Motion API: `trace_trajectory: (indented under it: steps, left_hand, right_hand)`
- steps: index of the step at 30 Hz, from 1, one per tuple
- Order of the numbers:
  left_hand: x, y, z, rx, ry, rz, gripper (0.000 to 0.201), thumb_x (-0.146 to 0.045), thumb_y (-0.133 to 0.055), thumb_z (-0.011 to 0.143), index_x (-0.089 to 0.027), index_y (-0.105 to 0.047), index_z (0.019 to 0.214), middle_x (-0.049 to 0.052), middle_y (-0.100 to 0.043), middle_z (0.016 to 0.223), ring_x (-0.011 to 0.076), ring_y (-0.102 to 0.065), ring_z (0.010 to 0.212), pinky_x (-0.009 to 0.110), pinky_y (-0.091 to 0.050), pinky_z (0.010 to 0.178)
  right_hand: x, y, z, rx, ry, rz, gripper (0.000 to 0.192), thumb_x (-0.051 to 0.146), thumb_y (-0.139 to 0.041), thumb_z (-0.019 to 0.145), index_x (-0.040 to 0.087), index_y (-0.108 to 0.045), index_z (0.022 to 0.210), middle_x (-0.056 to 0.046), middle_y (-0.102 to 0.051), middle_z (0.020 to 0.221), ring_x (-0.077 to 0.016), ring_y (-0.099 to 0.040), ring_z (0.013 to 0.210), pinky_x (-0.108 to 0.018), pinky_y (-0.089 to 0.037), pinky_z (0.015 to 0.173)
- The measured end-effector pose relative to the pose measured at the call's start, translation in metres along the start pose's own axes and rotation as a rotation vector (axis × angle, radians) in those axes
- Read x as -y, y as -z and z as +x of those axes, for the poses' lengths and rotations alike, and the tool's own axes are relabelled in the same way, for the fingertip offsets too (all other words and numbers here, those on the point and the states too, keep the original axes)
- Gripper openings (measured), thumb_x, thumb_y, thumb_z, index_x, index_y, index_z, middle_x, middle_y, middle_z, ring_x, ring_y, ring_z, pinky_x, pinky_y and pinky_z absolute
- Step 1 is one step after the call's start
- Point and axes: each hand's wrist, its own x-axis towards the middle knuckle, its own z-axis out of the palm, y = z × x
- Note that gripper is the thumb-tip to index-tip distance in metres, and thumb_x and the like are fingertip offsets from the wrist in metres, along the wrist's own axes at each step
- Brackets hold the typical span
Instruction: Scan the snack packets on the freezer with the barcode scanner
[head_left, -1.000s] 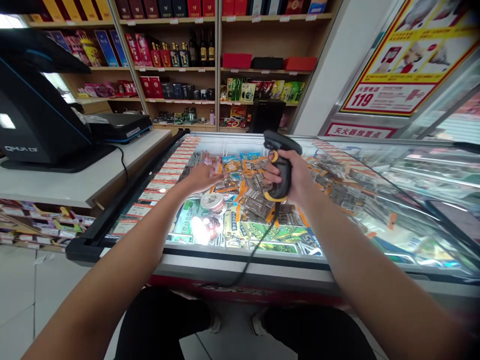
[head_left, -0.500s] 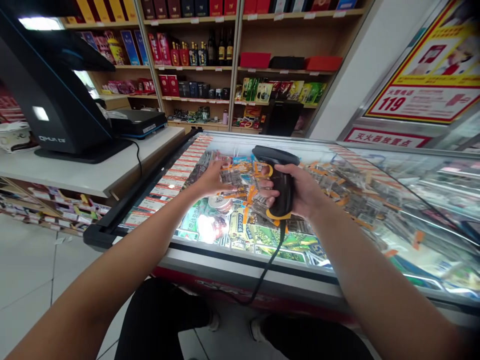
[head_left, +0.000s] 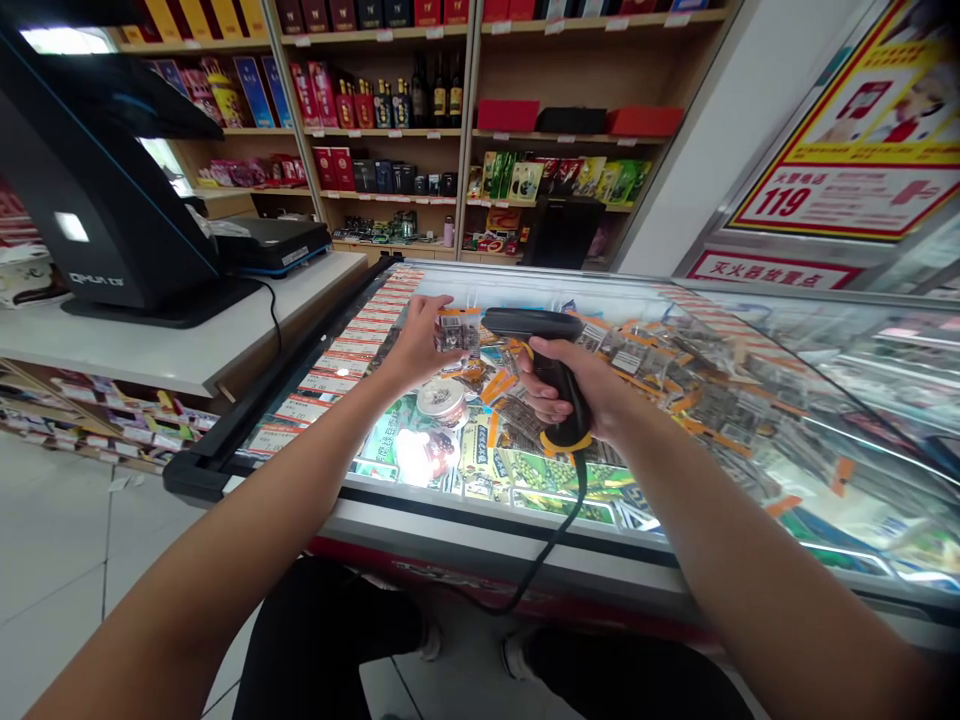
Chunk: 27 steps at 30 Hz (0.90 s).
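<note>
My left hand point(head_left: 421, 343) grips a small clear snack packet point(head_left: 454, 333) with an orange top edge, a barcode label on its face. Fingers and thumb clasp it from the left side. My right hand point(head_left: 581, 385) is wrapped round the handle of a black and yellow barcode scanner point(head_left: 534, 323), whose head points left toward the packet, a short gap between them. The scanner's cable point(head_left: 559, 530) hangs down over the freezer's front. Below both hands, many similar packets point(head_left: 652, 365) lie heaped on the glass top, through which a round tub point(head_left: 442, 402) shows.
The glass-topped chest freezer point(head_left: 487, 510) fills the middle, price labels point(head_left: 330, 370) along its left side. On the left counter point(head_left: 172, 350) stand a dark checkout terminal point(head_left: 127, 200) and a black flat device point(head_left: 270, 240). Stocked shelves point(head_left: 390, 140) line the back.
My left hand has lifted a packet from the heap and turned its label up. The scanner has shifted left and tilted, its head now nearer the packet.
</note>
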Motion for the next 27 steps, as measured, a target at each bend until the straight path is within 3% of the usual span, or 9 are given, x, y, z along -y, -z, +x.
trace_trajectory:
  steps: [6, 11, 15, 17, 20, 24, 27]
  left_hand:
    - [-0.005, 0.0, -0.003, 0.007, 0.013, 0.011, 0.079, -0.027, -0.087, 0.076, -0.027, -0.051, 0.146, 0.011, -0.048, 0.136, 0.0188, -0.06, 0.091, 0.035, -0.057, 0.081]
    - [-0.002, 0.004, 0.002, -0.014, 0.019, -0.072, 0.077, -0.022, -0.08, 0.079, -0.024, -0.049, 0.149, 0.015, -0.049, 0.142, 0.0192, -0.061, 0.09, 0.035, -0.057, 0.077]
    - [0.01, 0.023, 0.014, -0.084, 0.202, -0.105, 0.07, -0.011, -0.063, 0.082, -0.021, -0.05, 0.15, 0.013, -0.06, 0.139, 0.0174, -0.063, 0.085, 0.034, -0.056, 0.078]
    - [0.019, 0.036, 0.018, -0.086, 0.335, 0.029, 0.06, -0.01, -0.06, 0.082, -0.018, -0.058, 0.142, 0.012, -0.066, 0.131, 0.0205, -0.065, 0.09, 0.037, -0.056, 0.085]
    - [0.031, 0.057, 0.016, -0.063, 0.403, 0.369, 0.052, -0.011, -0.062, 0.081, -0.016, -0.066, 0.133, 0.015, -0.067, 0.128, 0.0288, -0.066, 0.108, 0.044, -0.052, 0.1]
    - [0.038, 0.082, 0.008, -0.015, 0.473, 0.664, 0.052, -0.02, -0.058, 0.088, -0.02, -0.066, 0.139, 0.021, -0.058, 0.139, 0.0377, -0.065, 0.117, 0.051, -0.052, 0.1]
    - [0.032, 0.086, 0.004, 0.022, 0.538, 0.837, 0.051, -0.03, -0.06, 0.089, -0.019, -0.067, 0.138, 0.026, -0.054, 0.143, 0.0472, -0.057, 0.127, 0.06, -0.047, 0.103]
  right_hand:
    - [0.002, -0.004, -0.001, -0.026, -0.021, -0.016, 0.036, 0.049, -0.074, 0.087, 0.02, -0.055, 0.081, 0.007, -0.043, 0.053, -0.0049, -0.03, 0.038, -0.02, -0.027, 0.038]
    - [0.005, -0.006, -0.003, -0.05, -0.023, -0.02, 0.037, 0.05, -0.076, 0.085, 0.02, -0.055, 0.081, 0.007, -0.043, 0.053, -0.0049, -0.03, 0.039, -0.02, -0.028, 0.039]
    - [0.007, -0.007, -0.003, -0.119, -0.001, -0.002, 0.035, 0.048, -0.077, 0.084, 0.019, -0.056, 0.084, 0.007, -0.044, 0.054, -0.005, -0.031, 0.041, -0.02, -0.029, 0.041]
    - [0.007, -0.006, -0.002, -0.141, 0.001, 0.011, 0.035, 0.047, -0.078, 0.083, 0.019, -0.056, 0.085, 0.007, -0.044, 0.055, -0.005, -0.031, 0.041, -0.019, -0.03, 0.041]
    - [0.005, -0.003, 0.0, -0.149, -0.004, 0.017, 0.036, 0.047, -0.079, 0.082, 0.019, -0.056, 0.086, 0.007, -0.044, 0.056, -0.0053, -0.031, 0.043, -0.019, -0.03, 0.042]
    - [0.003, -0.002, 0.001, -0.144, 0.0, 0.02, 0.034, 0.046, -0.077, 0.084, 0.02, -0.056, 0.087, 0.007, -0.044, 0.056, -0.0056, -0.031, 0.043, -0.02, -0.03, 0.042]
    - [0.002, 0.0, 0.001, -0.143, 0.013, 0.017, 0.03, 0.045, -0.073, 0.088, 0.02, -0.056, 0.088, 0.006, -0.045, 0.058, -0.0062, -0.031, 0.044, -0.021, -0.031, 0.042]
